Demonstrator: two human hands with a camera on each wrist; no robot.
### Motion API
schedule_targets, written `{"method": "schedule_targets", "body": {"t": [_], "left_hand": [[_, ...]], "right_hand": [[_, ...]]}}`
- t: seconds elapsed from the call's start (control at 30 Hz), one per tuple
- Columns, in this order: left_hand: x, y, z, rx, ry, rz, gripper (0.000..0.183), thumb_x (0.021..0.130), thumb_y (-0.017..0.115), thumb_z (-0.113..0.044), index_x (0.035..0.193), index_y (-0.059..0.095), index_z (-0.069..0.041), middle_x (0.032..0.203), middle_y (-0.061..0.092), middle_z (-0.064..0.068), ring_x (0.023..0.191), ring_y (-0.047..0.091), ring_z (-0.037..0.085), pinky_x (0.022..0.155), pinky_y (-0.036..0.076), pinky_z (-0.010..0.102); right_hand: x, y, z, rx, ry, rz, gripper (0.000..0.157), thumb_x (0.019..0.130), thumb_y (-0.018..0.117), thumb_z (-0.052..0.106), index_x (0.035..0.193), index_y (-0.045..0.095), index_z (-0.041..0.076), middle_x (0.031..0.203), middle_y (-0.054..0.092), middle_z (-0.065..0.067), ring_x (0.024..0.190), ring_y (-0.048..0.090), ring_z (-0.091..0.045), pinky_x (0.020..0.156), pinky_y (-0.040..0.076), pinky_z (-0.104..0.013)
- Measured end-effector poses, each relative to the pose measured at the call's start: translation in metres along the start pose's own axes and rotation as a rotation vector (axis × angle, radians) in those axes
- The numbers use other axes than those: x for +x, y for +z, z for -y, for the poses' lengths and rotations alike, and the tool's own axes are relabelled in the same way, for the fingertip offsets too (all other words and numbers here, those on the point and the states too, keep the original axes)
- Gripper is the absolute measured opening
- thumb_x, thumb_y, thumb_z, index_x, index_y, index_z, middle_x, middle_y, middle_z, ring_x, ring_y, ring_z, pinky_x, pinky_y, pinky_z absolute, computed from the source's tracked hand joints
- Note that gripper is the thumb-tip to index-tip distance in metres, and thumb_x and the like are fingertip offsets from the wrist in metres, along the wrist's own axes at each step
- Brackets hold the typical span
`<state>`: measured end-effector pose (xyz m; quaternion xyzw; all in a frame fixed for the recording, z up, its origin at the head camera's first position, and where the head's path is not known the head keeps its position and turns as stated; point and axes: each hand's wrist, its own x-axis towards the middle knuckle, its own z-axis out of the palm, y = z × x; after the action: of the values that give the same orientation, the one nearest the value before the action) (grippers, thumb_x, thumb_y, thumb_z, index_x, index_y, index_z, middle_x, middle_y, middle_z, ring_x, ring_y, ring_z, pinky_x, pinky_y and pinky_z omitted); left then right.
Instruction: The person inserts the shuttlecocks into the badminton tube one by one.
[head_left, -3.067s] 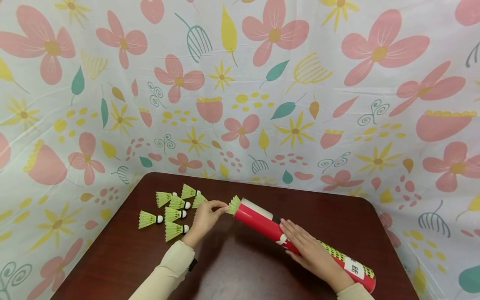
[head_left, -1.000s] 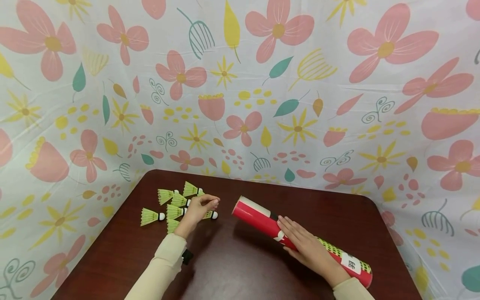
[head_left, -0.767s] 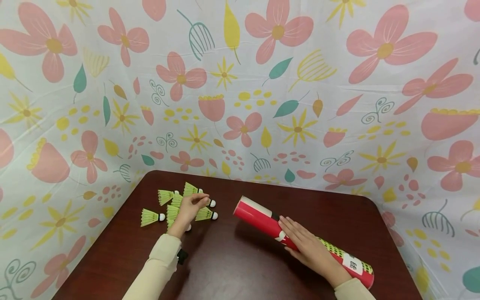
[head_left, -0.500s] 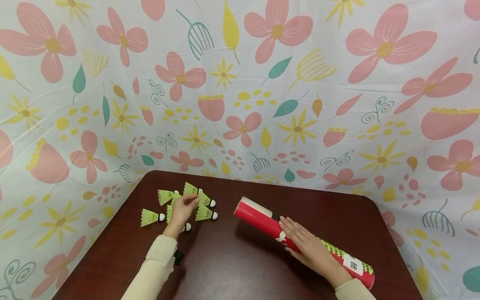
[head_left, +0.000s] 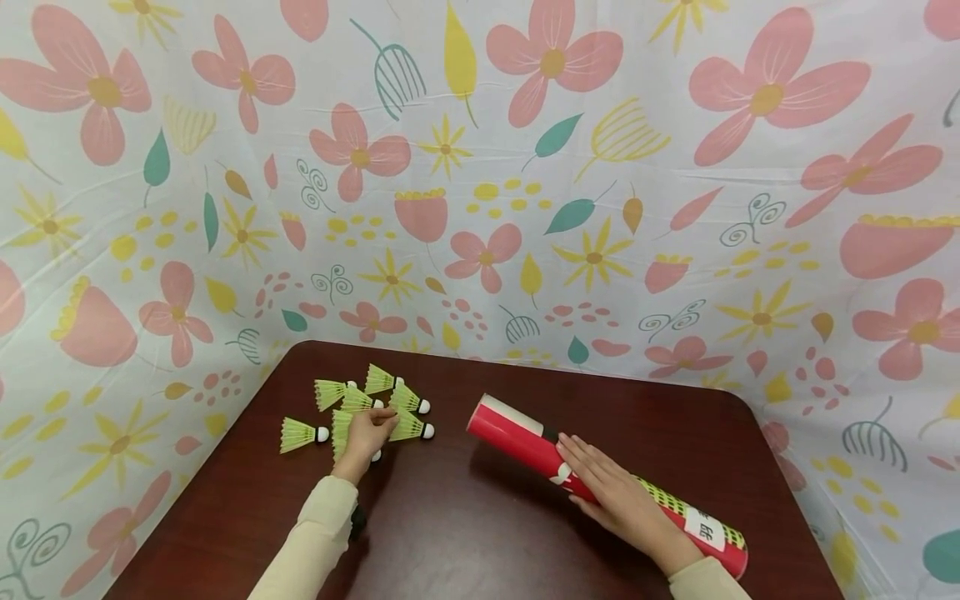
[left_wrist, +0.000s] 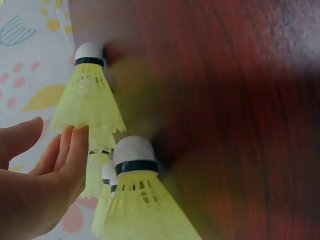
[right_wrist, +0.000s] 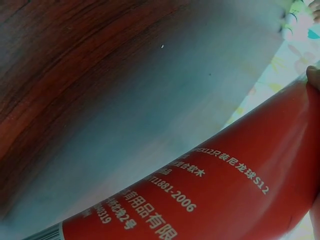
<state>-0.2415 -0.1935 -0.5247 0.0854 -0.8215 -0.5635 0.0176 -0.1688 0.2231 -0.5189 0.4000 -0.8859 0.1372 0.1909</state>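
Several yellow shuttlecocks with white heads and black bands lie on their sides at the left of the table. My left hand is over the group, its thumb and fingers apart. In the left wrist view its fingertips are right at the skirt edge of one shuttlecock; another shuttlecock lies closer to the camera. My right hand grips a long red shuttlecock tube, fingers across its top and thumb along its near side. The tube slants, its left end raised above the table; nothing sticks out of that end.
The dark brown wooden table has rounded far corners. A white cloth printed with pink flowers and leaves hangs behind and at both sides. A dark strap piece shows under my left wrist.
About three seconds ago my left hand was at the tube's mouth with a shuttlecock partly inside. It has since moved left, emptied, to the lying shuttlecocks. The right hand and tube stay almost still.
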Motion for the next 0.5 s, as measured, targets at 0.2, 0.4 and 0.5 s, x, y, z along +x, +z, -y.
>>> {"method": "schedule_targets", "body": {"t": [0.2,0.4,0.5], "left_hand": [[-0.0022,0.0052,0.0031,0.028,-0.013,0.011,0.027,0.095,0.06,-0.008,0.115,0.063,0.009,0.117,0.059,0.025,0.1,0.059,0.036,0.075,0.053,0.038],[-0.0043,0.006,0.0061,0.069,0.03,-0.019,0.02,0.092,0.064,-0.006,0.105,0.068,0.008,0.104,0.066,0.021,0.085,0.063,0.029,0.066,0.052,0.034],[-0.0038,0.0059,0.0076,0.086,0.035,-0.021,0.018,0.091,0.067,-0.008,0.103,0.071,0.005,0.096,0.069,0.016,0.079,0.064,0.026,0.063,0.051,0.033]], "right_hand": [[-0.0015,0.0,-0.0001,-0.002,0.018,0.031,0.077,0.095,0.025,0.061,0.151,0.032,0.008,0.154,0.032,-0.008,0.139,0.034,-0.026,0.113,0.006,-0.017],[-0.0019,-0.0007,0.0011,-0.008,0.02,0.048,0.076,0.095,0.025,0.059,0.151,0.031,0.008,0.155,0.03,-0.007,0.141,0.03,-0.023,0.114,0.006,-0.018],[-0.0023,-0.0002,0.0009,-0.007,0.006,0.023,0.075,0.096,0.025,0.059,0.15,0.033,0.007,0.154,0.033,-0.009,0.139,0.033,-0.025,0.114,0.007,-0.018]]}}
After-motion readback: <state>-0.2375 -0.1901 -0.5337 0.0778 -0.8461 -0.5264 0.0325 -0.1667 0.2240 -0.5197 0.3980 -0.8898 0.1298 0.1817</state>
